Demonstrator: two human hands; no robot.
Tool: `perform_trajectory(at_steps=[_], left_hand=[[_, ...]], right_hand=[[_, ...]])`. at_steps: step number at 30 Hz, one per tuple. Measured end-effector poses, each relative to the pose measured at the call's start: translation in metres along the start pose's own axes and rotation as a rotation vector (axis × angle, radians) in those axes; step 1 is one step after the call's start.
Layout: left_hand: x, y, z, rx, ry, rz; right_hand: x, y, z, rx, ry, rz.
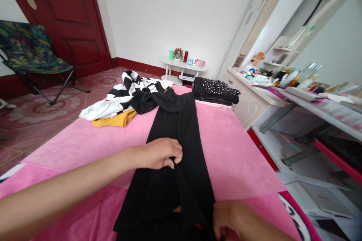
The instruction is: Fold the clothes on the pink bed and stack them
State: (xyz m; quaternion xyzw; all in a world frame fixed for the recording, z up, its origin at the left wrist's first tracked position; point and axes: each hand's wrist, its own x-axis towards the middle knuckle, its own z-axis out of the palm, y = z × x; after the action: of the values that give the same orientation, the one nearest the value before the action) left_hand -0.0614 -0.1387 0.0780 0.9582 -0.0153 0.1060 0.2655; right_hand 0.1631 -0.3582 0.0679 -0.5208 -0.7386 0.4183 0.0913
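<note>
A long black garment (181,135) lies stretched along the middle of a pink blanket (232,146), running away from me. My left hand (160,153) rests on the garment's middle, with its fingers pinching a fold of the black cloth. At the bottom edge of the view my right hand (236,220) grips the garment's near right edge. Part of that hand is cut off by the frame.
A black-and-white striped garment (118,97) and a yellow one (115,120) lie at the blanket's far left. Folded black clothes with studs (216,90) sit far right. A cluttered dresser (271,90) stands on the right, a small white table (183,65) by the wall, a folding chair (34,52) at the left.
</note>
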Motion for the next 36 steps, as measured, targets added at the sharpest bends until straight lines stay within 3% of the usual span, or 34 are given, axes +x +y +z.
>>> perform_trajectory(at_steps=[2, 5, 8, 12, 15, 17, 19, 23, 26, 28, 30, 32, 34, 36], left_hand=[[0.0, 0.002, 0.004, 0.018, -0.019, -0.011], [0.008, 0.0, 0.003, -0.015, 0.002, -0.064], [0.021, -0.015, 0.001, 0.056, 0.096, -0.131], [0.034, -0.052, 0.007, 0.292, 0.18, -0.27], [0.036, -0.069, 0.014, 0.334, 0.256, -0.386], [0.036, -0.072, 0.017, 0.333, 0.299, -0.412], [0.036, -0.073, 0.017, 0.322, 0.32, -0.394], [0.033, -0.086, 0.005, 0.214, 0.444, -0.41], [0.018, -0.111, -0.021, 0.274, 0.696, -0.619], [0.002, -0.13, -0.045, 0.462, 0.852, -0.76], [-0.017, -0.149, -0.071, 0.661, 0.929, -0.901], [-0.034, -0.167, -0.095, 0.723, 0.882, -1.084], [-0.048, -0.181, -0.114, 0.667, 0.718, -1.254], [-0.055, -0.189, -0.126, 0.63, 0.525, -1.326]], right_hand=[[0.002, -0.012, -0.017, -0.014, -0.11, 0.007], [0.021, -0.033, -0.055, 0.0, -0.028, 0.049], [0.071, -0.04, -0.09, 0.112, 0.261, -0.035], [0.16, -0.012, -0.113, 0.3, 0.843, -0.19], [0.211, 0.026, -0.114, 0.473, 1.158, -0.121], [0.23, 0.052, -0.109, 0.495, 1.251, -0.031], [0.239, 0.072, -0.103, 0.399, 1.245, 0.016], [0.239, 0.085, -0.094, 0.008, 1.02, -0.016], [0.237, 0.08, -0.092, -0.153, 0.928, -0.017], [0.236, 0.077, -0.093, -0.165, 0.93, 0.008], [0.236, 0.076, -0.094, -0.157, 0.936, 0.015], [0.237, 0.076, -0.094, -0.145, 0.946, 0.008], [0.238, 0.077, -0.094, -0.133, 0.956, -0.002], [0.238, 0.077, -0.093, -0.123, 0.965, -0.008]])
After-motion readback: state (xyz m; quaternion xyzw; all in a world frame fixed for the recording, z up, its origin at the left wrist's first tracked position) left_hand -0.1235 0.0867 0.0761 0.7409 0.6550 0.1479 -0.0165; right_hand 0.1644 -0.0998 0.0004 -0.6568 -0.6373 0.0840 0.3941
